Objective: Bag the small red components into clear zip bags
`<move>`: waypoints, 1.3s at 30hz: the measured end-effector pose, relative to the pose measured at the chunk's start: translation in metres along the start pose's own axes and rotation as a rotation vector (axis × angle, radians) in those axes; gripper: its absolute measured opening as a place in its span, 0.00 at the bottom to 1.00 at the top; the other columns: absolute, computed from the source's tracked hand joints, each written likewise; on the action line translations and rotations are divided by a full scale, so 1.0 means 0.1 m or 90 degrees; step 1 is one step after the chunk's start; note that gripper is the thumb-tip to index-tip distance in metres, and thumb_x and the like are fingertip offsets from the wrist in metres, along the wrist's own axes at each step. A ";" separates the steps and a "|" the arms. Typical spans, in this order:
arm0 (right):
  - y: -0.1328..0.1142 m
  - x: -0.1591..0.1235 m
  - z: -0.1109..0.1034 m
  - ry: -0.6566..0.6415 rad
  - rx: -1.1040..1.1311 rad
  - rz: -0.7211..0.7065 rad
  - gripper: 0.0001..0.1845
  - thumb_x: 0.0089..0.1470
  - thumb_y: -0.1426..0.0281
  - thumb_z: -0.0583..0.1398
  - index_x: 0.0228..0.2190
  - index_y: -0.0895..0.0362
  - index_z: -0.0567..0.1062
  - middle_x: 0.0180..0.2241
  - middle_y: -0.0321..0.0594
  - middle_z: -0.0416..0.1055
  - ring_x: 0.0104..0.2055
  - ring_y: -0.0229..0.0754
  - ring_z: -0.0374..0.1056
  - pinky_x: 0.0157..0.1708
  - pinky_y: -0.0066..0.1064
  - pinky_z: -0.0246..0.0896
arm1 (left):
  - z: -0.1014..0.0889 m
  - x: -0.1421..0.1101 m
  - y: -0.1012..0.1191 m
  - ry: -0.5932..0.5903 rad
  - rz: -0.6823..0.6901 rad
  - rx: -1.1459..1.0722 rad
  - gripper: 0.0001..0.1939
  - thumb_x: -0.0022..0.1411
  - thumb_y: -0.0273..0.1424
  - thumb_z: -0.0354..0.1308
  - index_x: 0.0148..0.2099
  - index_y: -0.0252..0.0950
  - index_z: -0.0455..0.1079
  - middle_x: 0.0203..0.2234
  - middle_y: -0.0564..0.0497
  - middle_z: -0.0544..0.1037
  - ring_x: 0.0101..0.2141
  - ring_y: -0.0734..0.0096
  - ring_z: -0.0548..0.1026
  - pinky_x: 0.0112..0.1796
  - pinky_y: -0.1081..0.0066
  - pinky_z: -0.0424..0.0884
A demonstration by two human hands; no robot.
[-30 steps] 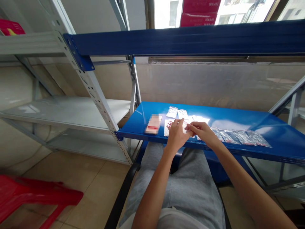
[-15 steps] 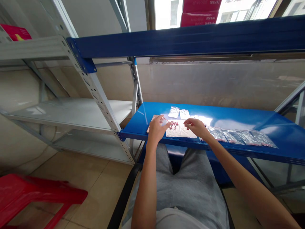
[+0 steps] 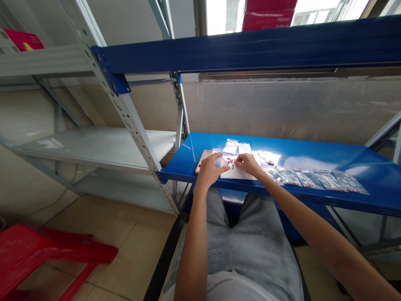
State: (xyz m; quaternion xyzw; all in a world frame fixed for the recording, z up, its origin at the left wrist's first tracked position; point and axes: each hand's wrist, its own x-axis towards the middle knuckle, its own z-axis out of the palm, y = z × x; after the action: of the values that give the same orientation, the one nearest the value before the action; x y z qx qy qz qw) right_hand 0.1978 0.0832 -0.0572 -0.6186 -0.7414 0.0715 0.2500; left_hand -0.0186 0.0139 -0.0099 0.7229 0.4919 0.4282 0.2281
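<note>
Small dark-red beads (image 3: 231, 161) lie loose on a white cloth or paper sheet (image 3: 241, 174), right of centre in the frame. We read the scatter as between the hands: rightward of the left hand (image 3: 206, 170), leftward of the right hand (image 3: 248, 163), whose fingertips look nearer, at the patch's right edge. No single long axis; each bead too small to judge.

Left grip: thumb and forefinger wide apart; a fine reddish line slants by them, thread or wire, hold unclear. Right grip: narrow, fingertips together; we cannot tell whether a bead is between them.

Surface: glossy blue metal shelf (image 3: 316, 154). Clear plastic bags (image 3: 308, 179) in an overlapping row toward the right; two whitish packets beyond the sheet.

Room: red plastic stool (image 3: 59, 246) lower left; pale grey shelving (image 3: 94, 144) left; bright window (image 3: 226, 16) at top.
</note>
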 end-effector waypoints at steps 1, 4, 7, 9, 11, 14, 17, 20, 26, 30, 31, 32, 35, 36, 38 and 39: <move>0.00 0.00 0.00 0.000 0.000 0.000 0.09 0.54 0.74 0.62 0.32 0.61 0.84 0.33 0.51 0.82 0.37 0.49 0.75 0.36 0.32 0.63 | 0.00 0.00 0.00 -0.004 0.003 -0.004 0.29 0.54 0.36 0.73 0.57 0.39 0.75 0.55 0.43 0.78 0.57 0.53 0.74 0.58 0.58 0.69; 0.02 -0.03 -0.06 0.009 0.015 -0.001 0.09 0.54 0.73 0.62 0.31 0.60 0.84 0.35 0.50 0.82 0.37 0.48 0.75 0.37 0.33 0.63 | -0.01 -0.02 0.00 -0.026 0.006 -0.010 0.28 0.54 0.36 0.73 0.57 0.40 0.75 0.55 0.44 0.79 0.56 0.53 0.75 0.56 0.58 0.71; 0.10 -0.10 -0.18 0.041 0.076 0.026 0.08 0.54 0.70 0.62 0.30 0.59 0.82 0.34 0.48 0.81 0.35 0.47 0.73 0.36 0.35 0.62 | -0.02 -0.03 0.02 -0.043 0.004 -0.004 0.27 0.55 0.36 0.72 0.56 0.40 0.75 0.54 0.44 0.79 0.55 0.52 0.76 0.55 0.58 0.72; 0.15 -0.17 -0.30 0.074 0.147 0.067 0.10 0.54 0.66 0.63 0.30 0.58 0.82 0.32 0.46 0.80 0.33 0.46 0.71 0.33 0.34 0.61 | -0.01 -0.03 0.03 -0.051 0.007 -0.004 0.26 0.55 0.36 0.72 0.56 0.40 0.75 0.53 0.45 0.79 0.54 0.53 0.77 0.54 0.58 0.73; 0.16 -0.27 -0.42 0.096 0.244 0.098 0.14 0.53 0.60 0.63 0.31 0.58 0.81 0.29 0.43 0.77 0.30 0.43 0.68 0.29 0.33 0.58 | 0.02 -0.03 0.03 -0.064 0.015 -0.015 0.27 0.55 0.36 0.72 0.57 0.40 0.75 0.54 0.45 0.79 0.53 0.54 0.77 0.53 0.59 0.74; 0.02 -0.41 -0.57 0.074 0.406 0.091 0.21 0.52 0.52 0.65 0.33 0.59 0.81 0.24 0.39 0.72 0.25 0.39 0.62 0.24 0.31 0.54 | 0.10 -0.02 0.03 -0.081 0.014 -0.048 0.27 0.54 0.37 0.73 0.56 0.40 0.75 0.54 0.44 0.79 0.53 0.54 0.77 0.52 0.59 0.75; -0.23 -0.52 -0.67 0.000 0.466 0.025 0.23 0.52 0.49 0.64 0.34 0.58 0.81 0.23 0.36 0.70 0.24 0.37 0.59 0.24 0.30 0.53 | 0.19 -0.01 0.06 -0.103 0.000 -0.105 0.28 0.52 0.37 0.74 0.55 0.39 0.77 0.53 0.43 0.80 0.53 0.53 0.78 0.51 0.61 0.76; -0.44 -0.57 -0.74 -0.062 0.415 -0.053 0.22 0.54 0.50 0.63 0.32 0.57 0.82 0.24 0.37 0.72 0.26 0.38 0.60 0.26 0.31 0.55 | 0.25 -0.01 0.11 -0.127 0.009 -0.170 0.27 0.52 0.37 0.74 0.55 0.39 0.77 0.50 0.44 0.81 0.50 0.55 0.80 0.49 0.62 0.77; -0.35 -0.48 -0.72 -0.005 0.361 -0.073 0.18 0.58 0.55 0.60 0.32 0.55 0.81 0.27 0.39 0.75 0.28 0.41 0.65 0.29 0.32 0.57 | 0.23 0.01 0.09 -0.106 0.016 -0.176 0.24 0.53 0.37 0.74 0.52 0.38 0.78 0.49 0.44 0.82 0.49 0.56 0.80 0.50 0.62 0.77; -0.19 -0.38 -0.52 0.020 0.256 -0.039 0.10 0.56 0.64 0.61 0.32 0.56 0.80 0.28 0.41 0.77 0.29 0.43 0.68 0.31 0.33 0.59 | 0.15 0.02 0.04 -0.093 -0.025 -0.146 0.26 0.53 0.40 0.73 0.54 0.38 0.77 0.51 0.44 0.81 0.50 0.56 0.80 0.48 0.63 0.77; -0.17 -0.37 -0.46 0.016 0.219 -0.040 0.08 0.55 0.67 0.61 0.31 0.56 0.81 0.29 0.42 0.78 0.30 0.43 0.69 0.32 0.33 0.59 | 0.12 0.01 0.04 -0.091 -0.040 -0.142 0.27 0.53 0.40 0.73 0.54 0.38 0.76 0.52 0.44 0.80 0.49 0.56 0.80 0.48 0.63 0.78; -0.17 -0.36 -0.39 0.011 0.186 -0.044 0.07 0.55 0.69 0.61 0.31 0.56 0.81 0.30 0.42 0.78 0.30 0.43 0.70 0.33 0.33 0.59 | 0.10 0.01 0.04 -0.089 -0.053 -0.137 0.27 0.53 0.40 0.73 0.54 0.39 0.76 0.52 0.44 0.80 0.49 0.56 0.80 0.47 0.63 0.78; -0.19 -0.34 -0.21 0.001 0.116 -0.054 0.06 0.55 0.72 0.62 0.32 0.56 0.81 0.30 0.42 0.79 0.31 0.43 0.71 0.33 0.32 0.60 | 0.05 0.01 0.04 -0.076 -0.078 -0.120 0.27 0.53 0.40 0.73 0.54 0.39 0.76 0.53 0.44 0.80 0.49 0.55 0.80 0.47 0.63 0.78; -0.20 -0.34 -0.16 0.000 0.098 -0.058 0.06 0.55 0.72 0.62 0.32 0.56 0.81 0.31 0.43 0.79 0.31 0.43 0.72 0.34 0.31 0.60 | 0.03 0.00 0.05 -0.072 -0.083 -0.113 0.27 0.53 0.41 0.73 0.54 0.39 0.77 0.53 0.45 0.80 0.49 0.55 0.80 0.46 0.63 0.78; -0.21 -0.34 -0.09 -0.004 0.065 -0.065 0.06 0.56 0.72 0.62 0.34 0.57 0.81 0.32 0.43 0.79 0.33 0.44 0.72 0.35 0.31 0.60 | 0.02 0.00 0.05 -0.066 -0.093 -0.103 0.27 0.53 0.42 0.73 0.54 0.39 0.77 0.53 0.44 0.80 0.49 0.54 0.80 0.46 0.63 0.78; -0.21 -0.34 -0.06 -0.006 0.050 -0.066 0.06 0.57 0.72 0.62 0.34 0.57 0.81 0.32 0.44 0.80 0.33 0.44 0.72 0.35 0.31 0.60 | 0.01 0.00 0.04 -0.064 -0.097 -0.101 0.28 0.53 0.42 0.72 0.54 0.39 0.77 0.53 0.44 0.80 0.49 0.54 0.80 0.46 0.63 0.78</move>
State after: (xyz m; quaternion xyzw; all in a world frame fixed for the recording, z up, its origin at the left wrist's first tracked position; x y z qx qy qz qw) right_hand 0.1858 0.0451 -0.0529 -0.5690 -0.7702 0.0905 0.2736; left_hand -0.0155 0.0122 -0.0074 0.6837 0.4977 0.4104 0.3411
